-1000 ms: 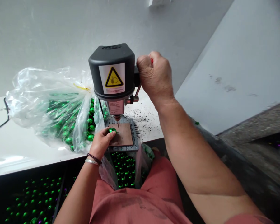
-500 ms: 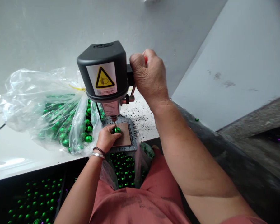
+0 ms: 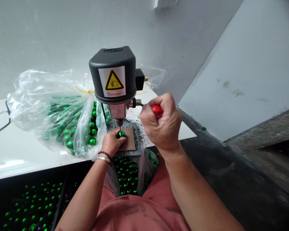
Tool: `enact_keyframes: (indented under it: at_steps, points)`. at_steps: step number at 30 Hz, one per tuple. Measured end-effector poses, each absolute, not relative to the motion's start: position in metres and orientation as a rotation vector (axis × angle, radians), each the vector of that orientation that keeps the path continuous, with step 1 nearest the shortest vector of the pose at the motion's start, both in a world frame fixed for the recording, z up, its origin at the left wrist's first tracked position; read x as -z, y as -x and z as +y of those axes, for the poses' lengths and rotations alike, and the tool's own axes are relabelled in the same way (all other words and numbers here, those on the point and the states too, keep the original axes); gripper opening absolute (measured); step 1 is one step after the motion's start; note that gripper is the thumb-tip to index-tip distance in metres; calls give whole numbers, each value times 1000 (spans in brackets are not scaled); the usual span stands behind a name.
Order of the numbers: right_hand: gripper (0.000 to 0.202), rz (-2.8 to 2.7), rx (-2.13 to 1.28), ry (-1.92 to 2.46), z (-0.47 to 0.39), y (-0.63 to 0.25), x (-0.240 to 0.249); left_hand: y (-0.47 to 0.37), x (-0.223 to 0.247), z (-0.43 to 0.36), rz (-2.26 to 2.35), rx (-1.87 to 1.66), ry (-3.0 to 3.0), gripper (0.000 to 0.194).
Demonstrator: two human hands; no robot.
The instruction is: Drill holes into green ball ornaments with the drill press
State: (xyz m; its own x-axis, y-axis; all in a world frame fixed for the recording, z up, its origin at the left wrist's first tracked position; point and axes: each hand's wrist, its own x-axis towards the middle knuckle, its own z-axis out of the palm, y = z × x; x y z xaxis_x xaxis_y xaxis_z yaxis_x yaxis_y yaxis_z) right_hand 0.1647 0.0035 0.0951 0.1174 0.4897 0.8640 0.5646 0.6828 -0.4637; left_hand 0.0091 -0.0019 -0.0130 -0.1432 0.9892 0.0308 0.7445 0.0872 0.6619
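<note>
A black bench drill [image 3: 113, 73] with a yellow warning label stands on the white table. Below its chuck, my left hand [image 3: 112, 141] pinches a shiny green ball [image 3: 121, 134] on a brown board [image 3: 129, 142]. The thin drill bit [image 3: 120, 127] meets the top of the ball; whether it has entered is too small to tell. My right hand [image 3: 162, 125] is wrapped round the red knob [image 3: 157, 111] of the drill's lever, to the right of the drill head.
A clear plastic bag [image 3: 62, 118] of green balls lies left of the drill on the white table [image 3: 26, 154]. Dark shavings are scattered behind the board. More green balls [image 3: 127, 176] sit below the table edge, with others at lower left.
My right hand has pulled the red-knobbed lever down and towards me. My left hand still pinches the green ball on the board. The view has shifted slightly.
</note>
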Motion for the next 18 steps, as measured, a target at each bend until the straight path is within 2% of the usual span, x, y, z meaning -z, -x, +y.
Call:
enact_keyframes:
  at_steps: [12, 18]
  points:
    - [5, -1459, 110, 947, -3, -159, -59, -11, 15, -4, 1953, -840, -1693, 26]
    - [5, -1384, 66, 934, -5, -154, -51, -10, 20, -4, 1956, -845, -1710, 32]
